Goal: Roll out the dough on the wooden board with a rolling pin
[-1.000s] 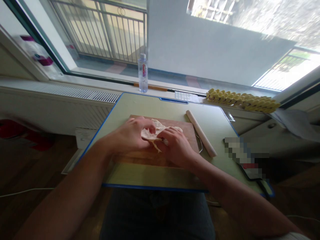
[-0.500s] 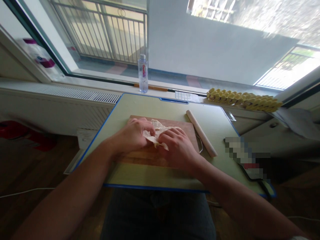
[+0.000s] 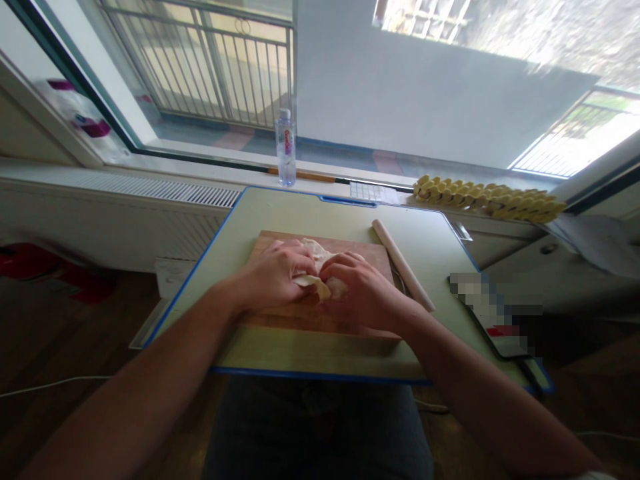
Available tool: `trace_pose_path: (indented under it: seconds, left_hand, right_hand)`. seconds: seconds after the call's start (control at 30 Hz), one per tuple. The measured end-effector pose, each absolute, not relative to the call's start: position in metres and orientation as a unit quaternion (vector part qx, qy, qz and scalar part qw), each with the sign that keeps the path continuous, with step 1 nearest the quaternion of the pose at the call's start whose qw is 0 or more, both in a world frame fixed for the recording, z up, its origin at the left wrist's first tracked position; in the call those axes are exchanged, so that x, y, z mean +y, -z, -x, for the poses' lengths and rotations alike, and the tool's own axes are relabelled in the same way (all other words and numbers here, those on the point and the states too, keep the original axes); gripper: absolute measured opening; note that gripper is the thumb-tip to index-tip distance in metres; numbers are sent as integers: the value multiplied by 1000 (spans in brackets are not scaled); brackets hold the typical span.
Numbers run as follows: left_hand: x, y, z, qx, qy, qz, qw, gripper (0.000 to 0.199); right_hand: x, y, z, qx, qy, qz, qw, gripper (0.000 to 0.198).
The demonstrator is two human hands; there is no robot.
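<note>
A pale, uneven piece of dough [image 3: 316, 253] lies bunched on a wooden cutting board [image 3: 295, 320]. My left hand [image 3: 277, 270] grips its left side, fingers curled over it. From the right, my right hand [image 3: 357, 287] closes on the other side, with fingers bent inward. A loose flap of dough hangs toward me between the two hands. Part of the dough is hidden under the fingers. Just right of the board lies a wooden rolling pin [image 3: 403, 267], slanting toward me.
The board sits on a pale green, blue-edged tabletop [image 3: 280, 210]. A blurred-out cleaver-like item with a dark handle [image 3: 529, 375] lies at the right edge. A clear bottle [image 3: 287, 150] and yellow egg trays [image 3: 485, 200] stand along the windowsill.
Both hands have shifted slightly, my left hand to the right and nearer my right hand. The dough's front flap has been folded and gathered more between them.
</note>
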State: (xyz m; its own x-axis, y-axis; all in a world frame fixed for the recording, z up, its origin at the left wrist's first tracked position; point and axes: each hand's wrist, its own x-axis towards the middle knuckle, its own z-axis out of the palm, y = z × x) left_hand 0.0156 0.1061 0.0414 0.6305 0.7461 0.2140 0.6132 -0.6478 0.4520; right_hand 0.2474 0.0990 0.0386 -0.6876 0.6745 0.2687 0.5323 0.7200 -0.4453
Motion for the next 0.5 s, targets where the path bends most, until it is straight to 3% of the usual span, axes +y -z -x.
trace_pose_path:
  seconds: [0.2,0.37,0.5]
  left_hand:
    - [106,-38,-18,411,-236,-864,169,4]
    - [107,-37,-19,429,-264,-842,192,6]
    - [107,-36,-19,424,-285,-830,225,7]
  right_hand:
    - [100,-37,-244,-919,-130,317,197,7]
    - [103,-42,-246,-895,-180,350,211,8]
    - [101,-42,-247,-896,-182,352,200,23]
